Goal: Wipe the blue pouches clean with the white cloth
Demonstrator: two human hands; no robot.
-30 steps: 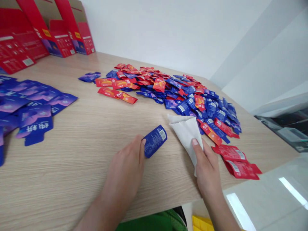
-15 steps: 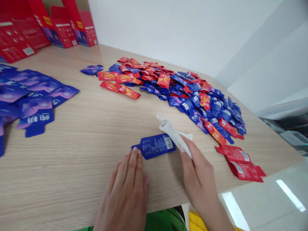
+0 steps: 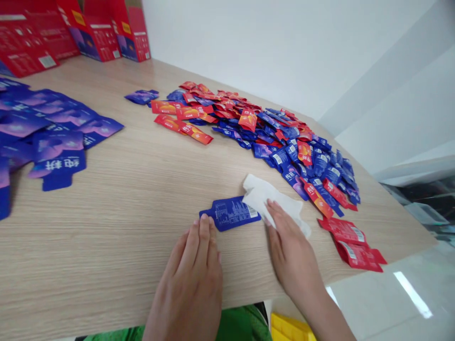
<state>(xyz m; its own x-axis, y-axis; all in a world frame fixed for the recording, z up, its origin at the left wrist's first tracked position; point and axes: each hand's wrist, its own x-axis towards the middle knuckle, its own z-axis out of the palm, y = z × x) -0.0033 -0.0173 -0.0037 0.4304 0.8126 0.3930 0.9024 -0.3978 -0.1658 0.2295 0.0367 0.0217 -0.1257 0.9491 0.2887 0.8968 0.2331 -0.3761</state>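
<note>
A blue sachet lies on the table with its printed back and barcode facing up. My left hand is flat, its fingers stretched out, and the fingertips press on the sachet's narrow spout end at the left. Over the sachet's right end lies part of a white wipe, spread out and creased, covering some of the barcode. My right hand keeps hold of the wipe, fingers on top of it; how the thumb sits is partly hidden.
Red and blue sachets lie in a long heap along the back right. Two red sachets rest near the right edge. Purple-blue sachets overlap on the left. Open red boxes stand at the back left against the wall.
The wipe was folded and raised in my right hand; now it is spread lower over the sachet's right end. My left hand stays on the spout end. The view has shifted slightly.
</note>
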